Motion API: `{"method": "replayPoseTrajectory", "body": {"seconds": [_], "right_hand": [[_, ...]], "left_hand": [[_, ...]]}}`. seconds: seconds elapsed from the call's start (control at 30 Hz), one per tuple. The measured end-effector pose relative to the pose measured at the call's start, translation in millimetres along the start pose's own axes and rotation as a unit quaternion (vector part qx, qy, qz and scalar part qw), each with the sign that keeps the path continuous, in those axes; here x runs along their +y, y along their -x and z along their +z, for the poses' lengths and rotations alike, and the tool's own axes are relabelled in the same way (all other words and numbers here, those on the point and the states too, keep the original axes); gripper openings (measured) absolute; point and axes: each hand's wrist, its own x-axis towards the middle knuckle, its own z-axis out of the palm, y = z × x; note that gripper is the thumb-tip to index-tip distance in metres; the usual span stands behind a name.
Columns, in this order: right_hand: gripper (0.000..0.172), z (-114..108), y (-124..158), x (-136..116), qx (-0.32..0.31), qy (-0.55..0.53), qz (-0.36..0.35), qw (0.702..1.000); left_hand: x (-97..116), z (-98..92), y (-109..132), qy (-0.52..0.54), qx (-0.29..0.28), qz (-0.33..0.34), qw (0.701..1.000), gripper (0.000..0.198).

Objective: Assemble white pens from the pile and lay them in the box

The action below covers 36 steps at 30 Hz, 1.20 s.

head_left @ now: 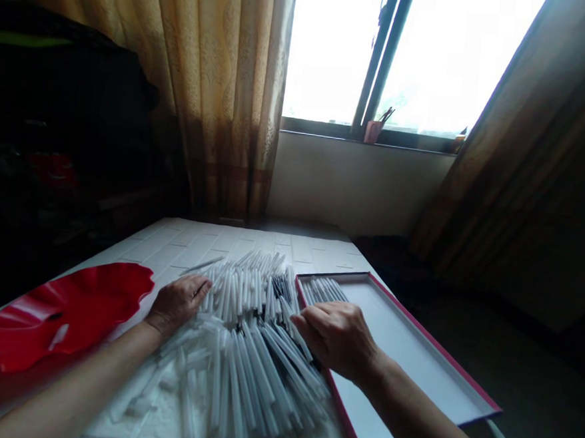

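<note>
A large pile of slim, translucent whitish sticks (246, 376), like pens or thin tubes, lies on the white table; some among them look dark. At the pile's left side is my left hand (180, 299), its fingers curled in against the sticks; what they hold is hidden. My right hand (337, 332) is closed above the left rim of a shallow white box tray with red edges (403, 360). Its fingertips are out of sight, so anything in them cannot be made out. Behind that hand, a row of similar sticks (323, 289) lies in the tray's far left corner.
On the left of the table lies a red dish with a wavy rim (66, 310). White brick-patterned covering (191, 235) spans the tabletop. Beyond are a window, patterned curtains (231, 94) and a pink cup (373, 132) on the sill. Dark bulky items stand at left.
</note>
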Motion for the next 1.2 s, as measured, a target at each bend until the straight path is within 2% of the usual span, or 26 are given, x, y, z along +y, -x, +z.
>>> {"method": "replayPoseTrajectory", "body": {"seconds": [0.07, 0.13, 0.2, 0.23, 0.27, 0.37, 0.47, 0.53, 0.6, 0.73, 0.93, 1.2], "right_hand": [[0.057, -23, -5, 8, -0.027, 0.014, 0.034, 0.999], [0.055, -49, -14, 23, -0.066, 0.036, 0.120, 0.990], [0.045, -73, -24, 41, -0.114, 0.057, 0.258, 0.958], [0.040, -82, -27, 49, -0.145, 0.049, 0.317, 0.936], [0.037, -88, -30, 57, -0.161, 0.046, 0.345, 0.924], [0.031, -86, -27, 71, -0.219, 0.033, 0.393, 0.892], [0.019, -61, -15, 78, -0.298, 0.022, 0.418, 0.858], [0.017, -43, -7, 83, -0.345, 0.025, 0.431, 0.834], [0.022, -30, -1, 90, -0.382, 0.031, 0.448, 0.808], [0.030, -16, 8, 100, -0.424, 0.031, 0.471, 0.773], [0.030, -10, 12, 100, -0.448, 0.009, 0.485, 0.751], [0.030, -15, 13, 104, -0.469, -0.010, 0.477, 0.743]], "left_hand": [[5, -12.6, -4, 0.008, 0.012, 0.023, 1.000, 0.032], [17, -27.1, -7, 0.019, 0.042, 0.055, 0.997, 0.029], [40, -39.4, -6, 0.034, 0.080, 0.101, 0.991, 0.023], [54, -43.5, -4, 0.043, 0.096, 0.133, 0.986, 0.028], [69, -45.8, 0, 0.053, 0.111, 0.166, 0.978, 0.032], [109, -42.5, 14, 0.083, 0.151, 0.250, 0.953, 0.034], [127, -34.1, 24, 0.099, 0.182, 0.283, 0.936, 0.033], [128, -32.5, 26, 0.105, 0.193, 0.285, 0.933, 0.032], [124, -34.6, 26, 0.108, 0.196, 0.284, 0.932, 0.031], [117, -41.1, 26, 0.121, 0.200, 0.288, 0.929, 0.031], [112, -39.9, 27, 0.143, 0.192, 0.290, 0.927, 0.027], [109, -37.8, 30, 0.153, 0.166, 0.294, 0.929, 0.028]]}}
